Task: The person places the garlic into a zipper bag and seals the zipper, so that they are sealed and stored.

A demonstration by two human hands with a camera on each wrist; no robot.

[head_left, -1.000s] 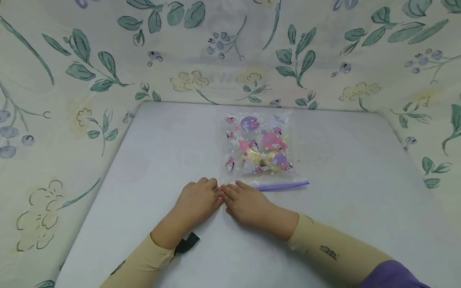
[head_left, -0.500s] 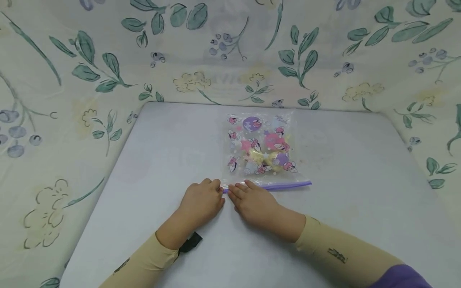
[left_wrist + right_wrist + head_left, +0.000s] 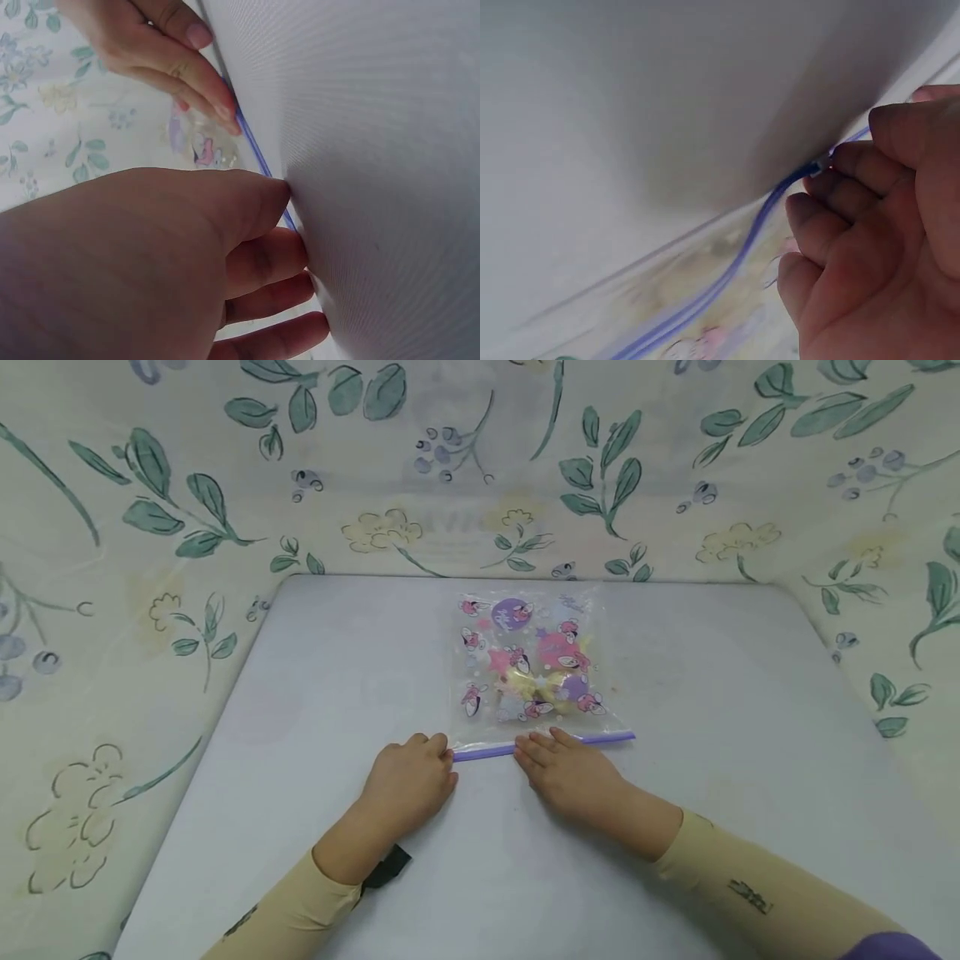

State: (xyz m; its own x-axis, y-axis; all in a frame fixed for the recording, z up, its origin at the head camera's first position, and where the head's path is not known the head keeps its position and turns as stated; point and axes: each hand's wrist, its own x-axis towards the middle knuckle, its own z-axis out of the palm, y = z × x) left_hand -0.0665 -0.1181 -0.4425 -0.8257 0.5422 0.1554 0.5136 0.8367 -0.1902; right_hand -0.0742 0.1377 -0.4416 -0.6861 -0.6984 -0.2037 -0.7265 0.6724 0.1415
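A clear zip bag point(image 3: 480, 685) printed with pink and purple cartoon figures lies flat on the white table. Shiny yellow contents point(image 3: 551, 685) show through its lower half. Its purple zip strip point(image 3: 483, 752) runs along the near edge. My left hand point(image 3: 411, 781) pinches the strip's left end between thumb and fingers. My right hand point(image 3: 577, 777) lies across the strip near its middle, fingers straight and pointing left, fingertips pressing on it. In the right wrist view a small clear slider point(image 3: 821, 165) sits on the strip right at the fingertips. The right thumb point(image 3: 196, 36) stands apart from the fingers.
The white table point(image 3: 322, 652) ends at a back edge in front of a leaf-patterned cloth point(image 3: 457, 527), which also hangs at both sides. A black strap end point(image 3: 388, 867) sticks out beneath my left wrist.
My right hand has slid rightward along the zip strip, away from my left hand, baring more of the strip between them. The left hand keeps its hold; the bag stays put.
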